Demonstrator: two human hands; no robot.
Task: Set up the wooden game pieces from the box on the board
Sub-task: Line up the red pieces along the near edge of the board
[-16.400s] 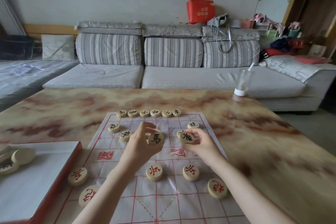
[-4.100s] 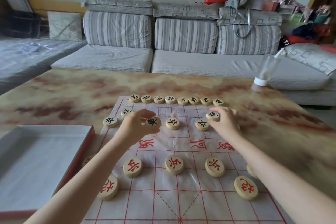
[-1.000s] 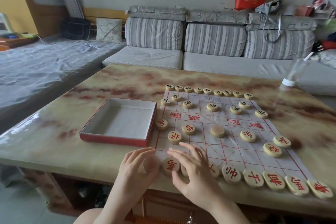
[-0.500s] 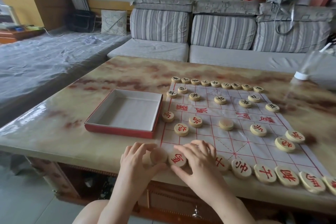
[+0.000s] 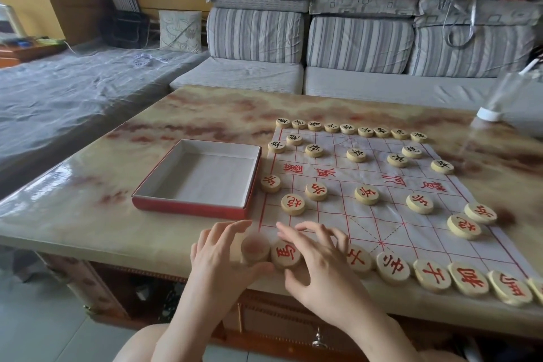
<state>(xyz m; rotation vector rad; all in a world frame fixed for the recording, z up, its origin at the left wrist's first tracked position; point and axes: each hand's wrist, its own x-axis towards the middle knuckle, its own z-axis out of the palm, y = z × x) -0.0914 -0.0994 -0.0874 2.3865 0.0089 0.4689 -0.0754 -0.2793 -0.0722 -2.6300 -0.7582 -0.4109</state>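
Your left hand [image 5: 219,256] pinches the blurred corner piece [image 5: 255,249] at lower centre, just left of the horse piece [image 5: 286,253]. Your right hand [image 5: 318,261], fingers spread and holding nothing, rests on that near row. The box [image 5: 188,209] sits empty, upper left of both hands.

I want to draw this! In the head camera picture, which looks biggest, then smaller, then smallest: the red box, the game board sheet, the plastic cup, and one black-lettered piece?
1. Game board sheet, widest spread.
2. Red box, clearly smaller than the sheet.
3. Plastic cup, blurred and partly cut off by the frame edge.
4. Black-lettered piece, tiny, though it lies farther from the camera than the red-lettered ones.
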